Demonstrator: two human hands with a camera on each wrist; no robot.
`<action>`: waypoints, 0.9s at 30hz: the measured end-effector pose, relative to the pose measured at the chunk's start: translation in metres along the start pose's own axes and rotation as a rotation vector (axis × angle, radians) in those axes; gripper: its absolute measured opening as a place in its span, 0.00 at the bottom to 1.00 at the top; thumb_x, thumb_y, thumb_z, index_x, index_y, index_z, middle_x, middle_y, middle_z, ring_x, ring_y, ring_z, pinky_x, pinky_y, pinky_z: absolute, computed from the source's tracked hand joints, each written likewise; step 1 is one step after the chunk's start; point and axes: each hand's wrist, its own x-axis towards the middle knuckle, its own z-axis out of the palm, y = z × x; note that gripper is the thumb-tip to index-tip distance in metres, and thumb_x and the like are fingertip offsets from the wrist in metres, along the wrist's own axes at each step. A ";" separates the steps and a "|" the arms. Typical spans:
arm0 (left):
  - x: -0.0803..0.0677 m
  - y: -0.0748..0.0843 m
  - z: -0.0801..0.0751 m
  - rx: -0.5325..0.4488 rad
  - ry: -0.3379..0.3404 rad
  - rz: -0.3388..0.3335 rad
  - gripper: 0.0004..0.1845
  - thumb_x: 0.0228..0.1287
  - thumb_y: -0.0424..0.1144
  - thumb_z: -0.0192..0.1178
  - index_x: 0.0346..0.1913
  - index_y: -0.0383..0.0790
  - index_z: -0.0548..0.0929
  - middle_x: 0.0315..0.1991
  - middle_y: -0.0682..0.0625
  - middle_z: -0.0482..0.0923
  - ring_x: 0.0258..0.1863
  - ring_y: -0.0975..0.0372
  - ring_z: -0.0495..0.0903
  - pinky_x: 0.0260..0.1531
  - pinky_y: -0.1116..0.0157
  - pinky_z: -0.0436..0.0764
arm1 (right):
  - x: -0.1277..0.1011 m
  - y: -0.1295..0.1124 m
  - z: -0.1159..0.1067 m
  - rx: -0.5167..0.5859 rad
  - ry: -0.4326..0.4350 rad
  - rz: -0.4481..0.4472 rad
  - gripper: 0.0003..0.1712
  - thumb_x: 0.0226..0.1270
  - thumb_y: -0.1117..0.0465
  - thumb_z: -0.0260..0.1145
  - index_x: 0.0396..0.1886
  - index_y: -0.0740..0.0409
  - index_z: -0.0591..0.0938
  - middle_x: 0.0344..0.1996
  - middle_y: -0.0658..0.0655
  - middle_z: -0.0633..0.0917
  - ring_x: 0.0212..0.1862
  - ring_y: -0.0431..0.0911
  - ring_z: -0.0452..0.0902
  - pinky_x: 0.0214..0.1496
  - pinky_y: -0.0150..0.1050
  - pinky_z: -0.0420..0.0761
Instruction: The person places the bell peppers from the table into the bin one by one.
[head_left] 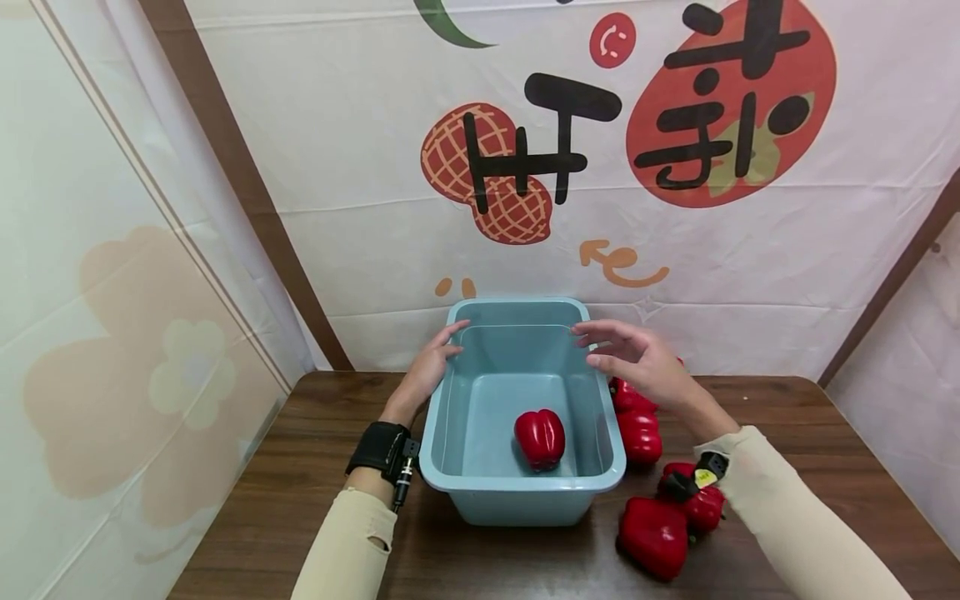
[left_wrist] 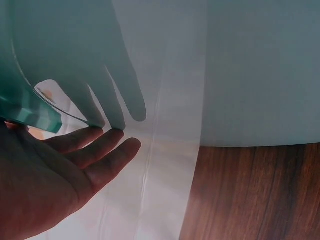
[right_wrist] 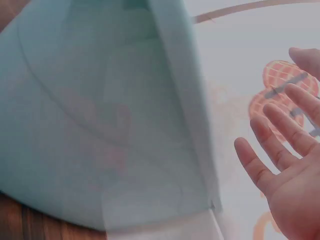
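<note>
One pepper point(head_left: 540, 439) is contained in the bin point(head_left: 525, 505), lower centre of the frame; at least four more peppers point(head_left: 652, 537) are left on the table point(head_left: 825, 442), lower right, so little is judged done. The left grip point(head_left: 429, 367) is laid straight-fingered against the bin's left side; the right grip point(head_left: 641, 357) is loosely spread near its upper-right rim, nothing held.

This looks like a small curtained-off space, home or lab unclear. Pale cloth point(head_left: 360, 150) printed with a peanut point(head_left: 444, 158) and a flower point(head_left: 123, 367) hangs behind and beside a wood-grain surface point(head_left: 315, 442).
</note>
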 end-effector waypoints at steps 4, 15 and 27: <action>0.000 0.001 0.001 0.000 0.005 0.007 0.28 0.77 0.37 0.37 0.76 0.52 0.59 0.80 0.47 0.41 0.72 0.40 0.55 0.63 0.38 0.65 | -0.012 0.002 -0.017 0.008 0.021 -0.018 0.26 0.68 0.67 0.62 0.66 0.61 0.73 0.60 0.55 0.79 0.59 0.51 0.78 0.53 0.41 0.82; -0.010 0.013 0.002 0.005 -0.007 -0.008 0.28 0.77 0.35 0.37 0.77 0.49 0.57 0.80 0.45 0.41 0.71 0.39 0.57 0.61 0.41 0.68 | -0.046 0.011 -0.043 -0.035 -0.003 -0.073 0.25 0.68 0.74 0.58 0.65 0.67 0.73 0.58 0.48 0.81 0.56 0.44 0.79 0.52 0.32 0.80; -0.004 0.009 0.000 -0.001 -0.016 -0.029 0.28 0.78 0.35 0.36 0.78 0.48 0.56 0.81 0.47 0.39 0.73 0.41 0.55 0.62 0.42 0.68 | -0.075 0.027 -0.054 -0.085 -0.008 -0.002 0.24 0.68 0.73 0.60 0.64 0.66 0.74 0.58 0.50 0.81 0.55 0.42 0.79 0.52 0.32 0.81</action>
